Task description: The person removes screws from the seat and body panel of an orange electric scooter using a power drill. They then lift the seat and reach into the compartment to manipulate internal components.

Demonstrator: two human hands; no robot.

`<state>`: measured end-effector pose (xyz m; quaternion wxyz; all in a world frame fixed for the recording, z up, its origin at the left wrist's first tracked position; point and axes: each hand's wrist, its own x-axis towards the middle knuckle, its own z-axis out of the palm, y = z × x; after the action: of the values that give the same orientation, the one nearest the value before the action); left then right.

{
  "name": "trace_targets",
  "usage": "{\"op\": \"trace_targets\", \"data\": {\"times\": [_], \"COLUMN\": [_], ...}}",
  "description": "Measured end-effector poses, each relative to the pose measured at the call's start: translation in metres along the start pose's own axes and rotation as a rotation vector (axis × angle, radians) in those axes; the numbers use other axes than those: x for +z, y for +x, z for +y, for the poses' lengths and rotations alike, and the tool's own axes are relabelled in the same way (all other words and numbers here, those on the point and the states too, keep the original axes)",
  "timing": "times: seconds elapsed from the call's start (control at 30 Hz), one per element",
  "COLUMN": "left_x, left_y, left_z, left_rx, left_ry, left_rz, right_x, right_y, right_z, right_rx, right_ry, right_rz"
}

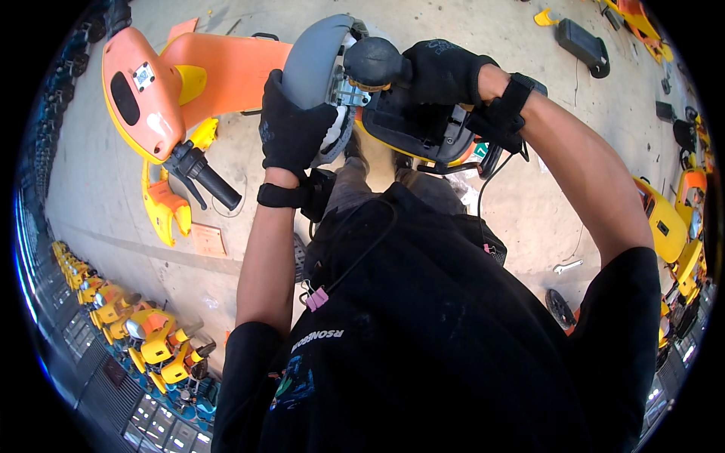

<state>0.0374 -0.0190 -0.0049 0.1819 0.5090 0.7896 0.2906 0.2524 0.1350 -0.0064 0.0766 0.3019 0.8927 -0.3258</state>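
Observation:
Both my hands wear black gloves. My left hand [291, 128] grips the curved grey housing [313, 64] of a scooter part held up in front of my chest. My right hand [445, 72] is closed around the black part [415, 121] with a yellow edge behind that housing, next to a round black knob [374, 62]. A black cable [483, 192] hangs down from this part. My legs and feet are partly hidden beneath it.
An orange scooter front [151, 98] with a black handlebar grip [215, 185] stands at the left, yellow panels [166, 208] below it. A row of yellow and orange scooters [143, 336] lines the lower left. More scooters [676, 226] stand right. A wrench [566, 266] lies on the concrete floor.

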Motion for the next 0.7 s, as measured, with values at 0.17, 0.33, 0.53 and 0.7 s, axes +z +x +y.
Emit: {"op": "trace_targets", "data": {"times": [0.17,0.33,0.53,0.7], "left_x": [-0.01,-0.014,-0.018,-0.012], "left_y": [0.004,0.004,0.008,0.007], "left_z": [0.016,0.023,0.03,0.02], "left_rx": [-0.058,-0.121,-0.191,-0.084], "left_ry": [0.042,-0.084,-0.14,-0.099], "left_rz": [-0.048,-0.034,-0.086,-0.019], "right_x": [0.002,-0.005,-0.003,-0.003], "right_y": [0.0,-0.001,-0.001,-0.002], "right_z": [0.001,-0.002,-0.002,-0.011], "right_rx": [0.021,0.043,0.009,0.011], "right_ry": [0.008,0.044,0.029,0.042], "right_rz": [0.008,0.016,0.076,0.03]}}
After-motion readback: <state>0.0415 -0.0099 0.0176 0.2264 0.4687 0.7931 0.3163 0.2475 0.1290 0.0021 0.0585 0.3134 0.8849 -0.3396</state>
